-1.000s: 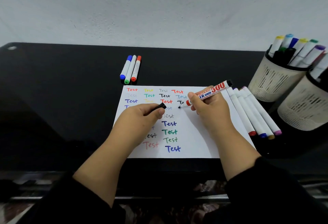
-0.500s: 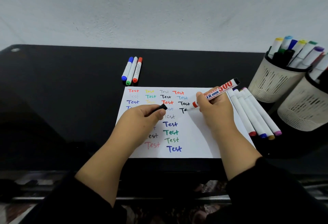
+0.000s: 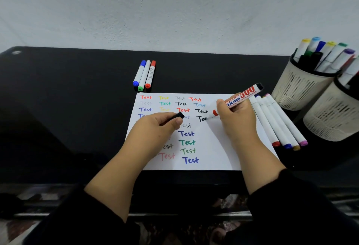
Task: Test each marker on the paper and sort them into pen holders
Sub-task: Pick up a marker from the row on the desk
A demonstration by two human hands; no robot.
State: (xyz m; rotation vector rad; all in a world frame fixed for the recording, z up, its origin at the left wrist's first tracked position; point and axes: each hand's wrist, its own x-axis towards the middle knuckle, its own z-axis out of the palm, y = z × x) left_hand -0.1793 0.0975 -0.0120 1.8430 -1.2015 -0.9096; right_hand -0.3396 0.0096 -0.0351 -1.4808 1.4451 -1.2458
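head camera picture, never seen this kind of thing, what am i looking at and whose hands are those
No machine here: a person wears a camera on the head, looking down at their own hands. The right hand holds a whiteboard marker, its tip on the white paper, partway through a black "Test". The left hand holds the black cap. On the black table lie three small markers beyond the paper and four white markers right of it. Two pen holders stand far right.

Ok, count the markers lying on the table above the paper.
3, side by side past the paper's far edge: blue marker leftmost, green marker in the middle, red marker rightmost. None looks hidden.
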